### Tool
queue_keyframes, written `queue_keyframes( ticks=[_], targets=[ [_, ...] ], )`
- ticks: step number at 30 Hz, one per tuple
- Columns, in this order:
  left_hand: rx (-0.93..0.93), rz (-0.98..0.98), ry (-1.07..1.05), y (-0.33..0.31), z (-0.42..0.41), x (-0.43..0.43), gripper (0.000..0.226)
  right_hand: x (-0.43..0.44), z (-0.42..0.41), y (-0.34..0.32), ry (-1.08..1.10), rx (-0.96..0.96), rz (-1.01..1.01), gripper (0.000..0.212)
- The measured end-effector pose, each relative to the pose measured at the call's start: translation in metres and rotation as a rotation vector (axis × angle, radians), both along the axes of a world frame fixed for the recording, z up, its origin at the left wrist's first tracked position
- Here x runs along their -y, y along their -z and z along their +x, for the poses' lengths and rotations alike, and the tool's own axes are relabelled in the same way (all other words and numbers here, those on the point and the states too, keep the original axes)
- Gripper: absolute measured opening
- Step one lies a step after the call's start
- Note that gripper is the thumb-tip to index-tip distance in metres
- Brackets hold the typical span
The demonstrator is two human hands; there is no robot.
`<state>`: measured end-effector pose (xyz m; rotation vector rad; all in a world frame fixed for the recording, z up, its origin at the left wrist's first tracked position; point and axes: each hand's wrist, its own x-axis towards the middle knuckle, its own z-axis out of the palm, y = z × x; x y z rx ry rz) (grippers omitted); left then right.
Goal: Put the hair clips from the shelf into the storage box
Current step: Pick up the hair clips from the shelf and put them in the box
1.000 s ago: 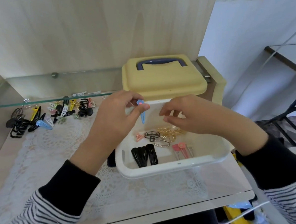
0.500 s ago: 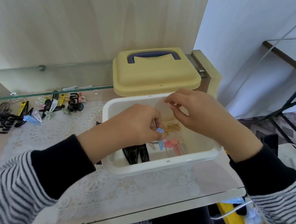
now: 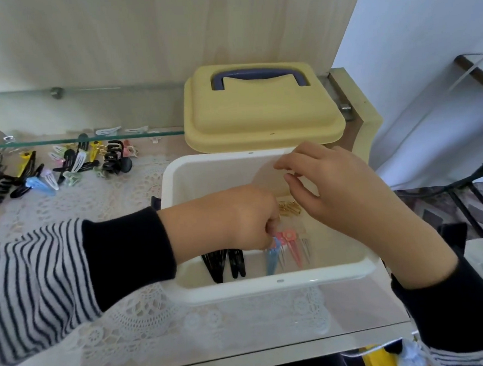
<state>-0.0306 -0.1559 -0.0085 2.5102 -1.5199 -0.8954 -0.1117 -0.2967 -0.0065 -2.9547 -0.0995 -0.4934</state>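
A white storage box (image 3: 269, 285) stands open on the shelf, its yellow lid (image 3: 261, 113) with a dark handle lying behind it. My left hand (image 3: 237, 220) reaches down into the box and pinches the top of a blue hair clip (image 3: 272, 258), whose tip rests on the box floor beside pink clips (image 3: 292, 244) and black clips (image 3: 224, 263). Gold clips (image 3: 288, 208) lie further back in the box. My right hand (image 3: 334, 194) hovers over the box's right half, fingers loosely apart, holding nothing. A pile of assorted hair clips (image 3: 64, 168) lies on the shelf at the left.
A lace mat (image 3: 124, 317) covers the shelf under glass. A glass upper shelf (image 3: 62, 141) juts out above the clip pile. A wooden back panel (image 3: 141, 47) rises behind. To the right the shelf ends at a white wall, with dark metal furniture legs (image 3: 466, 186) beyond.
My left hand carried the blue clip from above the box's back rim down into the box, beside the pink clips. My right hand stayed over the box's right side.
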Motion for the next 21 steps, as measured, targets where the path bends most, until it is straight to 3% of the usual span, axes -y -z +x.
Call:
queue_keyframes(
  ticks=[5,9,16,21],
  targets=[
    [0.058,-0.070,-0.049,-0.012,0.000,-0.008,0.015,0.001,-0.002,-0.001,0.001,-0.003,-0.017,0.026],
    [0.241,-0.170,-0.079,-0.027,0.004,-0.027,0.021,-0.001,-0.002,-0.004,-0.009,-0.035,-0.056,0.026],
    [0.416,-0.759,-0.179,-0.024,0.011,-0.080,0.020,-0.021,-0.002,-0.024,0.011,-0.027,0.049,0.027],
    [0.569,-0.938,-0.401,-0.011,0.022,-0.117,0.020,-0.064,0.008,-0.035,0.028,0.123,0.234,0.022]
  ],
)
